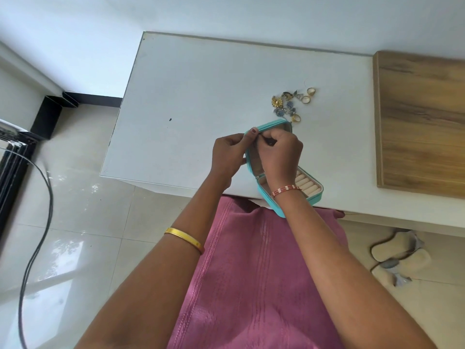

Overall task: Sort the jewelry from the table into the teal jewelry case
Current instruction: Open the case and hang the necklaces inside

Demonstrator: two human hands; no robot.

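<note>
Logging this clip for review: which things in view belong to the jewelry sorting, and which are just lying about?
Part of the job:
- teal jewelry case, open at the table's near edge
- loose jewelry pile beyond the case
- left hand and right hand, working at the raised lid

Lying about:
- wooden board
- slippers on the floor
- black cable

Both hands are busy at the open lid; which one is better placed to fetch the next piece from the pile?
Probably the right hand: the jewelry pile lies beyond the teal case, toward the right. The left hand would have to cross over the case lid.
</note>
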